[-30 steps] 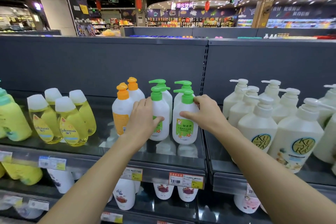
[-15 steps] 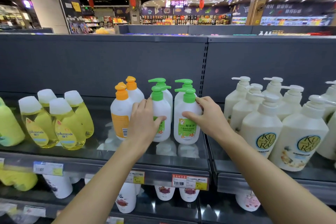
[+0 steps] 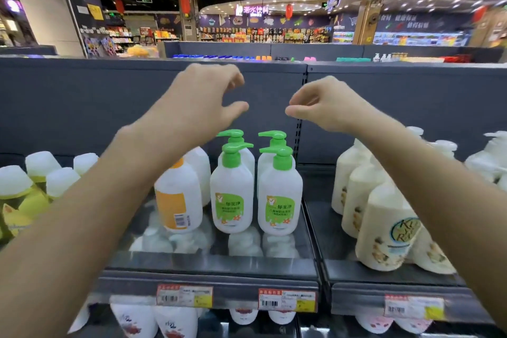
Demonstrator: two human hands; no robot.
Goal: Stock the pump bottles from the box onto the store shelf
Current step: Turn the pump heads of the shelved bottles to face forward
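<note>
Two white pump bottles with green pumps stand upright side by side at the front of the shelf [image 3: 214,263], the left one [image 3: 231,195] and the right one [image 3: 279,197]; two more green-pump bottles stand right behind them. My left hand [image 3: 203,104] hovers above and to the left of them, fingers curled apart, holding nothing. My right hand [image 3: 326,104] hovers above and to the right, thumb and fingers apart, also empty. Neither hand touches a bottle. No box is in view.
An orange-label white bottle [image 3: 178,200] stands left of the green ones, partly behind my left forearm. Yellow bottles [image 3: 27,200] fill the far left. Cream pump bottles [image 3: 384,222] crowd the right shelf section. Price tags [image 3: 286,299] line the shelf edge; more bottles sit below.
Both hands have let go of the front green-pump bottles and lifted up above them. The bottles stay standing on the shelf. The view has moved closer.
</note>
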